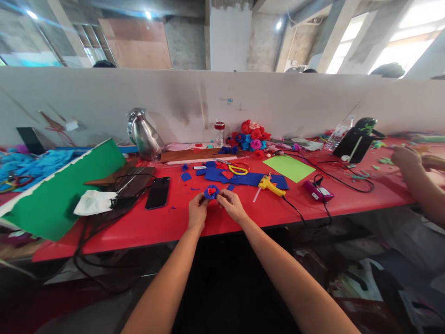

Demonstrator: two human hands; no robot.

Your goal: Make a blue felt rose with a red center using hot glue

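Observation:
Between my two hands, over the red table near its front edge, is a small handmade flower (210, 192) with blue outer petals and a red centre. My left hand (197, 209) pinches its left side. The fingers of my right hand (233, 204) are closed on its right edge. Just beyond lie strips of blue felt (222, 175), small red and blue pieces, and yellow-handled scissors (238, 170). To the right rests a yellow glue gun (271, 185) with a clear glue stick at its end. Farther back is a pile of finished red, blue and pink flowers (255, 134).
A black phone (157, 193) lies to the left, beside a green board (66, 190) and a steel jug (144, 134). On the right are a light green sheet (289, 167), a purple power socket (318, 190) with cables, and another person's hands (406, 162).

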